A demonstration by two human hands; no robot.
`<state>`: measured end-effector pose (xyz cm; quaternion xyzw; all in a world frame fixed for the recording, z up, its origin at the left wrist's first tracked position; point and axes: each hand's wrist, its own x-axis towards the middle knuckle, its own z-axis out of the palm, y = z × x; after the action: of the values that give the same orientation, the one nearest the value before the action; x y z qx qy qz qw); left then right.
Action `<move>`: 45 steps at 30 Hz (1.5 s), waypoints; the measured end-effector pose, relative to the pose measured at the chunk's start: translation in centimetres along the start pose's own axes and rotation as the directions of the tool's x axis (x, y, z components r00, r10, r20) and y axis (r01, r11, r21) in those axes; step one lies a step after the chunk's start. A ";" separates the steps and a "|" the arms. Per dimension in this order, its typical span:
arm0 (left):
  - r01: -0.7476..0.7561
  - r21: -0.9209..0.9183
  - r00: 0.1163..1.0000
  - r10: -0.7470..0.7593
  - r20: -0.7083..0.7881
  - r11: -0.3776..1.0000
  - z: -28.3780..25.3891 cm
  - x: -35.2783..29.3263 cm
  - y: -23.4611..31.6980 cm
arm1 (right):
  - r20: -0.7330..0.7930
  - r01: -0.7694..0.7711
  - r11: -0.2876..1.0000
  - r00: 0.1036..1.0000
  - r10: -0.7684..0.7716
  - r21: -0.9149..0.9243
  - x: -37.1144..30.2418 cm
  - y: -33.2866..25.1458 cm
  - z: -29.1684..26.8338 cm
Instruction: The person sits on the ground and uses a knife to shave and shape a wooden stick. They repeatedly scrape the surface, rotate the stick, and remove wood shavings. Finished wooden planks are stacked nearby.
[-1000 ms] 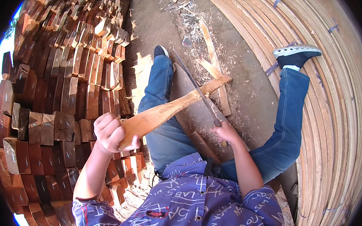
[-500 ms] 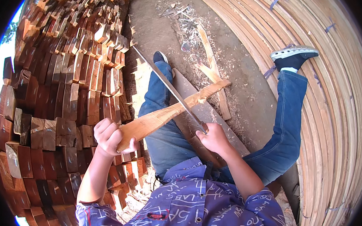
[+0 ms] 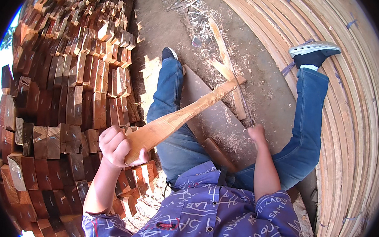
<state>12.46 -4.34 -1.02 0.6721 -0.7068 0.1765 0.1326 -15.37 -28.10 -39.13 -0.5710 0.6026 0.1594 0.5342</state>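
Observation:
My left hand (image 3: 115,145) is closed round the broad end of a pale, paddle-shaped piece of wood (image 3: 165,128). The wood slants up to the right over my left leg, and its narrow end shows rough, cut patches. In my closed right hand (image 3: 256,133) is the handle of a machete with a long thin blade (image 3: 245,101), seen nearly edge-on. The blade points away from me, close by the narrow end of the wood. Whether it touches the wood, I cannot tell. A brown plank (image 3: 200,86) slants along the ground between my legs, beneath the wood.
Cut wooden blocks (image 3: 75,107) are stacked high on my left. Long pale strips (image 3: 350,106), bundled with ties, curve along my right, with my right shoe (image 3: 313,52) against them. Offcuts (image 3: 220,40) and shavings (image 3: 191,14) lie on the dirt ahead.
My right hand has swung right and forward with the machete, whose blade has gone from crossing the middle of the wood to beside its far end. My left hand keeps its grip.

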 end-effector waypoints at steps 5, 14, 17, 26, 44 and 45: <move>-0.003 0.004 1.000 0.004 -0.014 1.000 0.3 0.2 -1.4 | -0.068 0.242 0.970 0.967 -0.244 -0.036 -1.9 -1.2 1.7; 0.215 -0.005 0.963 -0.211 0.170 0.977 -1.1 -2.5 -3.2 | 0.010 0.204 0.969 0.979 -0.204 -0.137 -4.4 -1.3 1.4; 0.248 0.009 0.951 -0.245 0.188 0.969 -1.6 -2.0 -2.6 | -0.011 0.143 0.987 0.990 -0.144 -0.078 -5.6 -1.4 0.9; 0.318 0.018 0.927 -0.315 0.203 0.948 -2.5 -0.4 -2.2 | -0.018 0.419 0.898 0.907 -0.420 0.135 -14.4 -5.0 -1.0; 0.746 -0.176 0.664 -0.701 0.260 0.642 -1.8 -3.1 6.5 | 0.165 0.755 0.630 0.608 -0.777 0.183 -21.9 -12.0 1.3; 0.776 -0.175 0.630 -0.729 0.269 0.606 -1.7 -2.7 6.9 | 0.158 0.754 0.638 0.618 -0.770 0.156 -20.1 -11.6 2.6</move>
<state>5.68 -0.99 -1.14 0.8942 -0.3830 -0.0534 0.2255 -8.74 -19.04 -18.64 -0.7321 0.2489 -0.0455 0.6325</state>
